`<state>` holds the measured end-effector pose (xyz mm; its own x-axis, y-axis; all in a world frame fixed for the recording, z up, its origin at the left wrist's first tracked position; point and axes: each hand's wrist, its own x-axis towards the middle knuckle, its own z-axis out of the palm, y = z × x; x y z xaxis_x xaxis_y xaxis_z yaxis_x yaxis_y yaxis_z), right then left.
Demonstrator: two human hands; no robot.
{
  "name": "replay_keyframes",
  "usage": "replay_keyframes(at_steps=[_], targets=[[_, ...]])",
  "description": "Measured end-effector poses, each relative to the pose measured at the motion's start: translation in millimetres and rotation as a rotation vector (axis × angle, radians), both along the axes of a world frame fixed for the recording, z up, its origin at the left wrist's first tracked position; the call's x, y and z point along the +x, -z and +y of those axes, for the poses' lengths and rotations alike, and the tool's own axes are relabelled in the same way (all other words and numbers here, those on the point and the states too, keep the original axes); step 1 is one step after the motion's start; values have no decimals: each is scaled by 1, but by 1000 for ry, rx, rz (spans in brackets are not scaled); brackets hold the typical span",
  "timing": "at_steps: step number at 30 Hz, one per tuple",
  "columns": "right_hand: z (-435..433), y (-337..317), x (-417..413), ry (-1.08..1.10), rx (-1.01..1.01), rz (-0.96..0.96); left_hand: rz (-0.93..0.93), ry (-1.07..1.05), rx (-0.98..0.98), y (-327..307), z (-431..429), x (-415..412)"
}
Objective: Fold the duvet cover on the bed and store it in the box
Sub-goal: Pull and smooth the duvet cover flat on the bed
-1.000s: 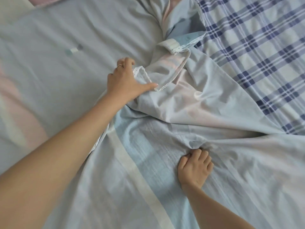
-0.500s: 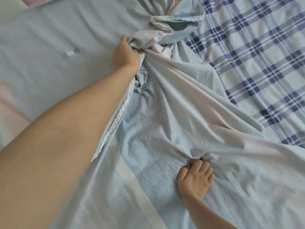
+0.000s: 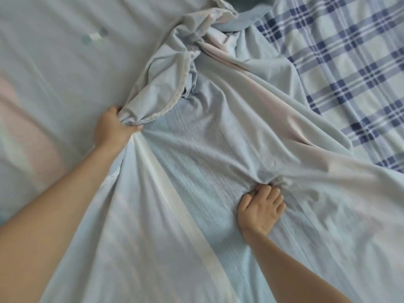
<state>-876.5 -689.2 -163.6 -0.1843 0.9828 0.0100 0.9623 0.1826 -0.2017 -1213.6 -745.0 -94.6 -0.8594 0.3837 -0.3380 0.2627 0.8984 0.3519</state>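
Head view only, so here goes: the duvet cover (image 3: 218, 149) is spread rumpled over the bed, pale blue with a white stripe (image 3: 175, 182) running diagonally down its middle. Left of the top of that stripe, the left hand (image 3: 111, 127) has a fistful of the cover's lacy trimmed edge (image 3: 179, 92). The thumb shows, but the fingers are tucked under the bunched cloth, so I can't see how they lie. Right of the stripe, the right hand (image 3: 260, 208) is curled knuckles-up and pinching a gather of fabric, fingertips buried in the fold. Creases fan out from both grips. Above the stripe the cover twists into a knotty heap that runs off the top of the frame. Far right of the stripe, the blue plaid sheet (image 3: 349, 73) peeks out from under the cover. Far left is plain blue fabric with a pinkish band (image 3: 32, 138); can't tell if that's the same cover. There's a blurry little mark (image 3: 94, 37) on it, unreadable. Both forearms are cut off at the bottom.
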Motion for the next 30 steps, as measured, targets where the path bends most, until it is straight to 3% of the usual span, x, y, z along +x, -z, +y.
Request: replay_keyframes(at_steps=[3,7,11,13,18,21,23,27,30], targets=[[1,3,6,-13,29,15,185,33,-27,-2,5,-22],[0,8,1,-21,37,35,343,-130,-10,-11,-3,-51],[-5,10,1,-28,33,48,492,-2,-120,-9,-13,-7],[-7,10,1,-29,27,55,492,145,-35,-1,-22,43],[-9,5,-10,-40,29,58,437,824,14,21,-66,134],[-8,5,-7,-41,39,37,473,805,-178,32,-76,102],[-6,8,0,-33,41,22,353,644,-291,33,-65,71],[-1,11,6,-24,35,14,-139,484,-428,19,-21,49],[-4,10,5,-18,27,25,-385,384,-345,10,-14,53]])
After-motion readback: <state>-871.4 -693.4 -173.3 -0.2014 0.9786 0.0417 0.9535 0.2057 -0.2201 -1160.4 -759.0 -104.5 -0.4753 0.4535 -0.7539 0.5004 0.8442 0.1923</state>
